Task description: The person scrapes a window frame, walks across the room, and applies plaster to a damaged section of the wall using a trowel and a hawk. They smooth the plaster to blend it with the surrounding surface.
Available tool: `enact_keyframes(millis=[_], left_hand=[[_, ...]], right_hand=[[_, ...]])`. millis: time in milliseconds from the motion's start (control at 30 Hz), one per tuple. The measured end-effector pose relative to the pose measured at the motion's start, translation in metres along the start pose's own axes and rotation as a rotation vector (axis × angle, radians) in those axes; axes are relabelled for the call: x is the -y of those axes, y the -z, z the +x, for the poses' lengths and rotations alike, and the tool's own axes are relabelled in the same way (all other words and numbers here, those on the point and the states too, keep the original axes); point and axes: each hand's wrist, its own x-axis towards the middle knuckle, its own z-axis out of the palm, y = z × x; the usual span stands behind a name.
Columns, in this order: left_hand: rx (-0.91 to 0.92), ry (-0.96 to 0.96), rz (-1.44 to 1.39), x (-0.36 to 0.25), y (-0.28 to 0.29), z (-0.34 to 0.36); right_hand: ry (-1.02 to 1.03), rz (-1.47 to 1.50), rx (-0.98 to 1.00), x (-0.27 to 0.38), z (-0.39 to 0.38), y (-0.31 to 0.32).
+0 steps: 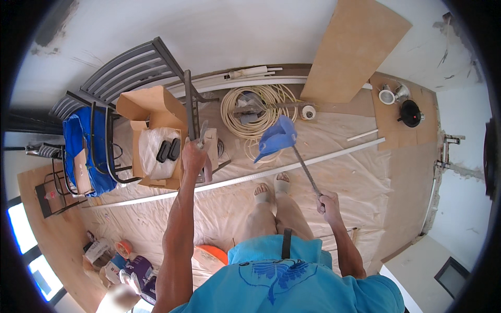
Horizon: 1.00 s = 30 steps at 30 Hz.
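My left hand (pixel 193 154) is closed round a grey hand tool (pixel 203 133) beside the upright arm of a dark metal chair (pixel 189 104); whether it also grips the chair is unclear. Just right of it is a cardboard piece (pixel 211 143). My right hand (pixel 327 206) grips a thin, ridged rod (pixel 305 169), which slants up to a blue plastic piece (pixel 277 138). That piece sits above my feet, near coiled cream cable (pixel 235 109). An open cardboard box (pixel 146 99) with wrapped black items (pixel 168 151) stands left of my left hand.
Slatted chairs (pixel 125 68) and a blue bag (pixel 88 125) line the left side. A board (pixel 349 47) leans on the wall. A long white strip (pixel 334 155) crosses the plastic-sheeted floor. Metal fittings (pixel 386 95) lie at right; bags and packages (pixel 109 255) are at lower left.
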Motion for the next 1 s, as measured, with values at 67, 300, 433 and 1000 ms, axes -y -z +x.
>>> enact_keyframes(millis=[67,300,433,1000], left_hand=[[-0.004,-0.002,0.005,0.004,-0.001,0.0],[0.01,0.014,-0.004,-0.002,0.001,0.002],[-0.02,0.068,-0.014,-0.006,0.001,-0.001],[0.039,0.136,-0.075,-0.006,-0.004,-0.002]], right_hand=[[0.054,-0.022,0.007,0.007,-0.019,0.002],[0.161,-0.076,-0.018,0.019,-0.054,-0.003],[0.19,-0.084,-0.026,0.039,-0.046,-0.023],[0.437,0.004,0.108,0.194,0.093,-0.251]])
